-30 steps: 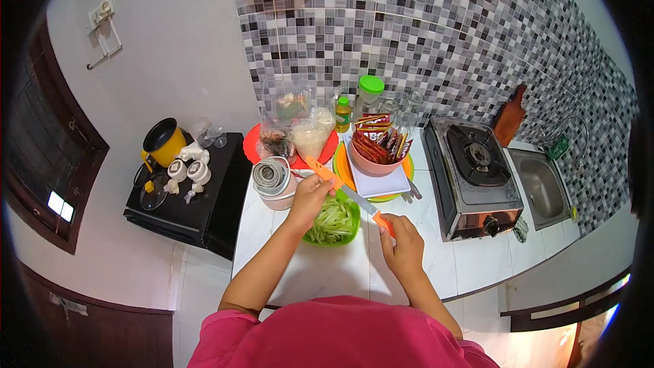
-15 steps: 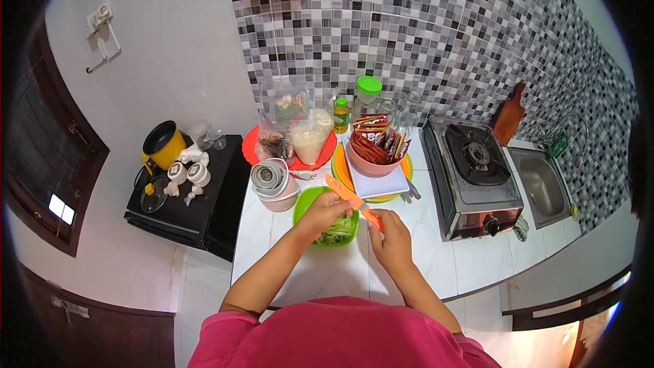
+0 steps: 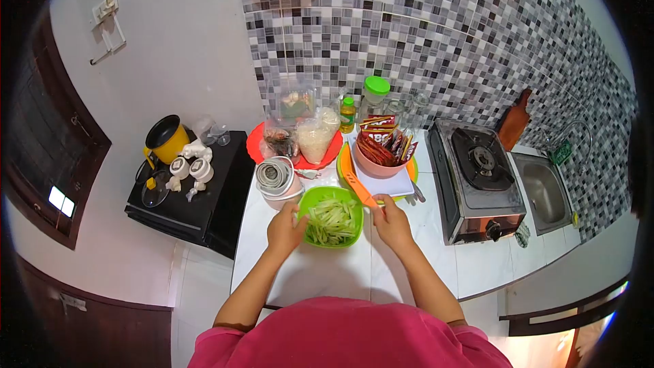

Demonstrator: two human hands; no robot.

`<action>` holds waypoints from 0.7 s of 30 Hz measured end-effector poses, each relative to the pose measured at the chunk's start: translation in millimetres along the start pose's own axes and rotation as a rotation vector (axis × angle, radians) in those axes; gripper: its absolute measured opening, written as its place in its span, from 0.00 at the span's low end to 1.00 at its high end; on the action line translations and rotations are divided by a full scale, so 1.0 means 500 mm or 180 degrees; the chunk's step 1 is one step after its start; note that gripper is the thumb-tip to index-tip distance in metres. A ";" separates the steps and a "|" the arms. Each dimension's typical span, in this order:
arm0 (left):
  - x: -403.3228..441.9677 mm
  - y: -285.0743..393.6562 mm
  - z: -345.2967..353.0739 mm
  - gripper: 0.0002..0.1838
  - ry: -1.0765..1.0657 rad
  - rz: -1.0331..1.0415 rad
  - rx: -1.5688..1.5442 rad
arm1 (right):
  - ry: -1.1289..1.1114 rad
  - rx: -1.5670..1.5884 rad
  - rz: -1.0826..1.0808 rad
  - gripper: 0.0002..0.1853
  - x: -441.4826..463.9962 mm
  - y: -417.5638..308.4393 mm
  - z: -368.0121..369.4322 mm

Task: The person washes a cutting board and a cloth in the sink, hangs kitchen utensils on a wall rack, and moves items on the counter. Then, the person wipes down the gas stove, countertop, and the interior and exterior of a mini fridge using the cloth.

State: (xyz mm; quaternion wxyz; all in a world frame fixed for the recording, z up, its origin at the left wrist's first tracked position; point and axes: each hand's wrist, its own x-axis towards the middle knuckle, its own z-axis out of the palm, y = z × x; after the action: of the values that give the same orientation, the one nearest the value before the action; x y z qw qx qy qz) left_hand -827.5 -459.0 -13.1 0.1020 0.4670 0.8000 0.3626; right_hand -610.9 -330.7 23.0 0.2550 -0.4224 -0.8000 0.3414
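A bright green bowl stands on the white tiled counter, filled with pale green vegetable strips. My left hand grips the bowl's left rim, the thumb at the edge and the other fingers partly hidden. On the opposite side, my right hand is closed around the handle of an orange knife. Its blade points up and to the left, past the bowl's upper right corner.
Behind the bowl are a pink bowl of sachets on stacked plates, a red plate with bagged food, and a white container holding a coiled grey item. A gas stove and sink are at right.
My left hand has moved from the knife blade down to the bowl's left rim. The knife has shifted slightly, still in my right hand, and the vegetable strips show more fully.
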 end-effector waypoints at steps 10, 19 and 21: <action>-0.025 -0.092 0.072 0.14 -0.0343 -0.0247 -0.1069 | 0.0408 -0.0076 -0.0791 0.13 -0.035 -0.002 0.119; -0.024 -0.045 -0.012 0.12 0.0306 -0.0407 -0.0707 | 0.0185 0.0659 0.0449 0.21 -0.025 0.045 0.122; 0.002 -0.069 -0.045 0.22 0.0707 -0.0522 -0.0642 | -0.0095 0.0766 0.0610 0.21 -0.005 0.080 0.129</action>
State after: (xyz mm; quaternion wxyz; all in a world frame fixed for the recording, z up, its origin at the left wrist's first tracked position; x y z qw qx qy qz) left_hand -862.8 -479.5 -20.2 0.0885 0.3446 0.8013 0.4810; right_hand -634.2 -337.9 -48.7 0.2580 -0.4581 -0.7130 0.4639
